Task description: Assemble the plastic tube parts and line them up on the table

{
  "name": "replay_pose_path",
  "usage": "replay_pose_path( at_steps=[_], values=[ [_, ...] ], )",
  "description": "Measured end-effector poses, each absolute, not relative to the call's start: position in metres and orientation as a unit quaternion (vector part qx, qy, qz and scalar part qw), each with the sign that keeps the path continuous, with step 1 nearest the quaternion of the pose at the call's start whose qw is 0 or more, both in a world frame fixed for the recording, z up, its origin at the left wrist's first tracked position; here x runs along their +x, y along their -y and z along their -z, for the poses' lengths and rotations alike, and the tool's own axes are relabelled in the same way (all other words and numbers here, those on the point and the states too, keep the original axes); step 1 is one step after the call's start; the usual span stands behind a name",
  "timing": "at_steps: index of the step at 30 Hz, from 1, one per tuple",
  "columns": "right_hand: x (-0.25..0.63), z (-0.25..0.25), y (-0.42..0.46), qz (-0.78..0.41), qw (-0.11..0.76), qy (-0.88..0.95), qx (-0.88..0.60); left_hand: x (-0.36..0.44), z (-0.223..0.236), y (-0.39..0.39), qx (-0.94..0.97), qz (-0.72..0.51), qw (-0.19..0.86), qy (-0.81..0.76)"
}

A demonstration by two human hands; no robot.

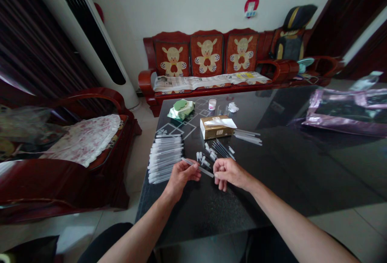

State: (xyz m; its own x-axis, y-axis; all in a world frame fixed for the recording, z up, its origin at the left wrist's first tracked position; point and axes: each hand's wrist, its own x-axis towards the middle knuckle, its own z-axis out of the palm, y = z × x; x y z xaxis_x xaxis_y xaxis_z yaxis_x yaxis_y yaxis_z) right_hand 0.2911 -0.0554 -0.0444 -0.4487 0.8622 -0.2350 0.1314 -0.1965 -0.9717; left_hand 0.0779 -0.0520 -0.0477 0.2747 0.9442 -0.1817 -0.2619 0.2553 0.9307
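A thin translucent white pen barrel [206,172] lies slantwise across the fingers of my left hand [180,176], which is closed around it. Its right end reaches the fingertips of my right hand [227,173]. Those fingers are curled in a pinch, and whatever is between them is too small to make out. Left of my hands, a row of similar pen barrels [165,158] lies side by side. Just beyond my fingers are several small white caps [205,161] and a fan of thin dark-tipped pen refills [223,150].
A brown cardboard box [208,133] stands behind the refills, with more clear tubes [248,137] beside it. Farther back are green wipes [181,110], a small cup [212,104] and crumpled tissue [233,107]. A purple-edged plastic package [347,130] lies right on the dark table [290,174].
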Motion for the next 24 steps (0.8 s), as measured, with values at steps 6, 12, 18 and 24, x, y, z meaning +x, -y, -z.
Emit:
replay_pose_path(
  at_steps=[6, 12, 18, 24],
  values=[
    [0.288, 0.038, 0.058, -0.642, 0.296, 0.557, -0.436, 0.082, 0.053, 0.054, 0.403, -0.442, 0.690, -0.408],
    [0.321, 0.037, 0.038, -0.523, 0.351, 0.578, -0.519, 0.080, 0.053, 0.053, 0.314, -0.450, 0.742, -0.386],
    [0.367, 0.053, 0.011, -0.170, 0.281, 0.640, -0.695, 0.079, 0.053, 0.053, 0.284, -0.450, 0.754, -0.385],
    [0.356, 0.063, 0.004, -0.017, 0.121, 0.687, -0.716, 0.079, 0.051, 0.052, 0.300, -0.448, 0.743, -0.398]
  ],
)
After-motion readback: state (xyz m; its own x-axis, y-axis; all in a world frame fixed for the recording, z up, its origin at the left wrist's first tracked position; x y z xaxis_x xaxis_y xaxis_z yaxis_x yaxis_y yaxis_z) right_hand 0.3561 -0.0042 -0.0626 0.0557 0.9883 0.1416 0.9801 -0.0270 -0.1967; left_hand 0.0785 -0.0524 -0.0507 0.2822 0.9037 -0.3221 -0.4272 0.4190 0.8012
